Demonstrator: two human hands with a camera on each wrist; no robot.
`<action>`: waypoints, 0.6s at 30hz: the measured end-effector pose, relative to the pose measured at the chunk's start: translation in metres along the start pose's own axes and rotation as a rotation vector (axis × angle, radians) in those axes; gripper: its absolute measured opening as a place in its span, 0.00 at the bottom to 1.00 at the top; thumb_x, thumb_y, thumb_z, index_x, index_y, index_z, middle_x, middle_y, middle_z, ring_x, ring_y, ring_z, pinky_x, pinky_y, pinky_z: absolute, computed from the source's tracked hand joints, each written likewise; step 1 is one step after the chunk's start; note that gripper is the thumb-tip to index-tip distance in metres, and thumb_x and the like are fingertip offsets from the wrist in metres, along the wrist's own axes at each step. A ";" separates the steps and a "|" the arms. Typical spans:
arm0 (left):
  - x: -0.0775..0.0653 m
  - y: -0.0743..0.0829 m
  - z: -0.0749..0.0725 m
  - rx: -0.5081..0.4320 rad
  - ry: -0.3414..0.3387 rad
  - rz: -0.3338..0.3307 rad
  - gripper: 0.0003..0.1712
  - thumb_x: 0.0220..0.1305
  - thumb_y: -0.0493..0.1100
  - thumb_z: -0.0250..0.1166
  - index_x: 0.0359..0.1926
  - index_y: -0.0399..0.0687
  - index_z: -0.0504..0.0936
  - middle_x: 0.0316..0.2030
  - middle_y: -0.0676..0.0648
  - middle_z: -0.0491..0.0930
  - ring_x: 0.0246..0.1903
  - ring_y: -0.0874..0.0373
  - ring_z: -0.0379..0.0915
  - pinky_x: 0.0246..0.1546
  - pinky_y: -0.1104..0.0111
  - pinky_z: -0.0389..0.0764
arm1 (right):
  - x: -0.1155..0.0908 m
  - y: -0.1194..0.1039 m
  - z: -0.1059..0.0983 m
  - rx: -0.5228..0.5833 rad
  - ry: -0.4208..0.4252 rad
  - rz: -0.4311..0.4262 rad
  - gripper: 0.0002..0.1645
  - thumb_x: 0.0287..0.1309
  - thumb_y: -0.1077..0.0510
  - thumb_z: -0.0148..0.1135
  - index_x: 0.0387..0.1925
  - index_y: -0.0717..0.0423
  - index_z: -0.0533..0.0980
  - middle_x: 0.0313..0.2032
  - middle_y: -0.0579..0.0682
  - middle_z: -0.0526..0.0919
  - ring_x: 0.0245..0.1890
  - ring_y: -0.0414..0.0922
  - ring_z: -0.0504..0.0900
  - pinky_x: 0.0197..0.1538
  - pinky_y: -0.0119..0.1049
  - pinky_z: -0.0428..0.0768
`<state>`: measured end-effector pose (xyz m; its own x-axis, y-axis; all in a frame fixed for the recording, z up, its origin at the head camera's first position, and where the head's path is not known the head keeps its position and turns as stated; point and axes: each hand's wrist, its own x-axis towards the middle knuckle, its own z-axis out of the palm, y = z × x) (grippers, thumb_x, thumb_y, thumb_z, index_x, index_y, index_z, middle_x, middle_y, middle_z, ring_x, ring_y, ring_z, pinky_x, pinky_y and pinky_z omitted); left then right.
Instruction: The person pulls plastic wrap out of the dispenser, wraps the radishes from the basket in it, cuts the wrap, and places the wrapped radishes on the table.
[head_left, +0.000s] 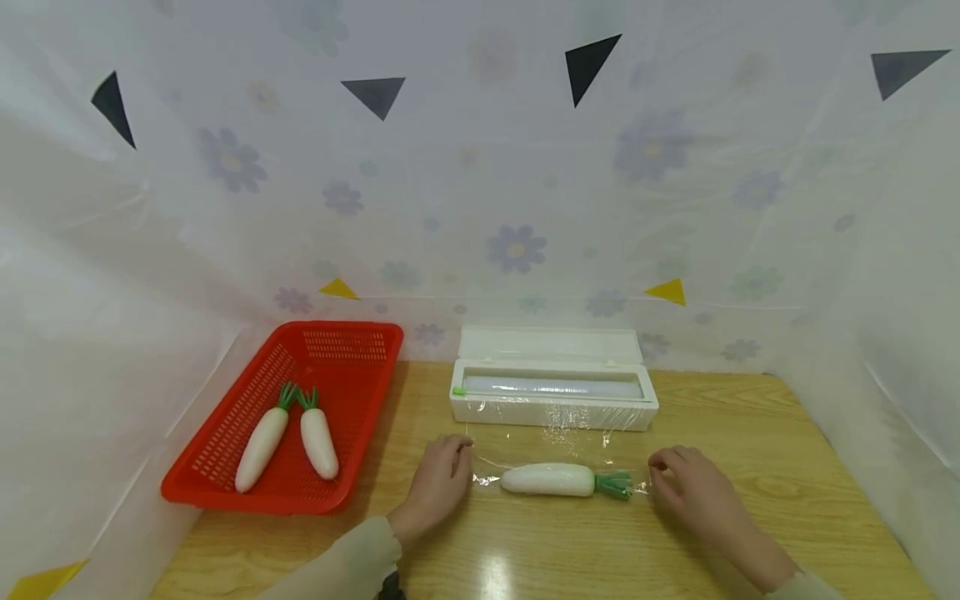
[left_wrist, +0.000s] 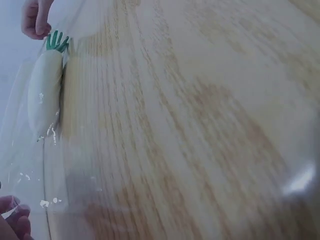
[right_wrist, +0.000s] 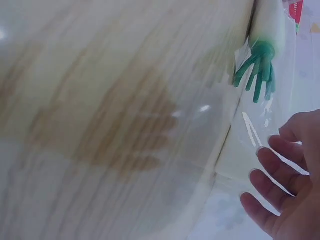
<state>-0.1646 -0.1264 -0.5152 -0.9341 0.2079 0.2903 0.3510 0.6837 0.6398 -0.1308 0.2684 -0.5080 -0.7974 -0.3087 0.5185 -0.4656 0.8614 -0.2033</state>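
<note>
A white radish [head_left: 547, 479] with green tops lies sideways on the table, under or within a sheet of clear cling film [head_left: 486, 480]. The film stretches from the front of a white dispenser box [head_left: 517, 412]. At the radish's tip end, my left hand [head_left: 438, 477] pinches the film's left corner, its fingertips partly cut off in the left wrist view. On the leafy side, my right hand [head_left: 697, 487] pinches the right corner between thumb and forefinger, while the other fingers spread loosely in the right wrist view. Neither hand touches the radish.
A red plastic basket [head_left: 365, 417] stands at the left, holding two more white radishes, one longer [head_left: 261, 450] and one shorter [head_left: 319, 443]. The dispenser's lid [head_left: 551, 343] is raised, showing the film roll [head_left: 551, 387]. Flower-patterned sheeting [head_left: 450, 217] encloses the wooden table [head_left: 712, 417].
</note>
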 end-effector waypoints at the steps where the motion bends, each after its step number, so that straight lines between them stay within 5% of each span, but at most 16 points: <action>1: 0.000 0.000 0.001 0.010 0.026 0.005 0.11 0.76 0.37 0.57 0.51 0.39 0.83 0.44 0.44 0.82 0.48 0.48 0.77 0.50 0.53 0.79 | 0.001 -0.001 0.000 -0.004 0.016 -0.027 0.12 0.49 0.67 0.76 0.36 0.52 0.83 0.33 0.42 0.84 0.34 0.44 0.81 0.37 0.42 0.83; 5: -0.002 0.009 0.002 0.090 0.060 0.152 0.11 0.75 0.40 0.60 0.53 0.43 0.84 0.47 0.46 0.80 0.51 0.50 0.74 0.53 0.54 0.77 | 0.006 -0.008 -0.001 -0.029 0.071 -0.217 0.06 0.69 0.56 0.66 0.38 0.54 0.84 0.35 0.44 0.84 0.36 0.45 0.81 0.37 0.45 0.81; 8: -0.005 0.020 0.007 0.200 0.012 0.340 0.09 0.73 0.41 0.63 0.50 0.48 0.86 0.45 0.50 0.81 0.48 0.54 0.75 0.53 0.57 0.76 | 0.010 -0.020 0.000 -0.051 0.070 -0.367 0.27 0.83 0.45 0.43 0.40 0.53 0.84 0.37 0.44 0.84 0.38 0.46 0.81 0.39 0.45 0.80; 11: -0.009 0.033 0.014 0.299 -0.053 0.477 0.07 0.74 0.45 0.65 0.47 0.54 0.87 0.44 0.54 0.82 0.47 0.58 0.77 0.51 0.60 0.77 | 0.012 -0.033 0.003 -0.078 0.047 -0.462 0.36 0.84 0.43 0.31 0.43 0.53 0.85 0.40 0.45 0.85 0.42 0.46 0.80 0.43 0.46 0.79; 14: -0.009 0.043 0.022 0.337 -0.090 0.524 0.08 0.74 0.47 0.65 0.49 0.55 0.87 0.45 0.55 0.83 0.48 0.59 0.78 0.49 0.62 0.77 | 0.013 -0.042 0.009 -0.103 0.016 -0.506 0.36 0.84 0.44 0.30 0.48 0.54 0.85 0.45 0.46 0.86 0.46 0.48 0.80 0.49 0.47 0.78; 18: -0.004 0.049 0.028 0.334 -0.100 0.500 0.12 0.71 0.47 0.69 0.52 0.54 0.86 0.49 0.55 0.83 0.50 0.59 0.78 0.51 0.63 0.78 | 0.018 -0.049 0.015 -0.103 -0.003 -0.513 0.35 0.85 0.45 0.31 0.54 0.54 0.84 0.49 0.47 0.86 0.48 0.49 0.80 0.53 0.48 0.78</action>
<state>-0.1454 -0.0737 -0.5052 -0.6688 0.6137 0.4196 0.7241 0.6657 0.1805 -0.1287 0.2146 -0.5015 -0.4776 -0.7027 0.5273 -0.7568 0.6339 0.1593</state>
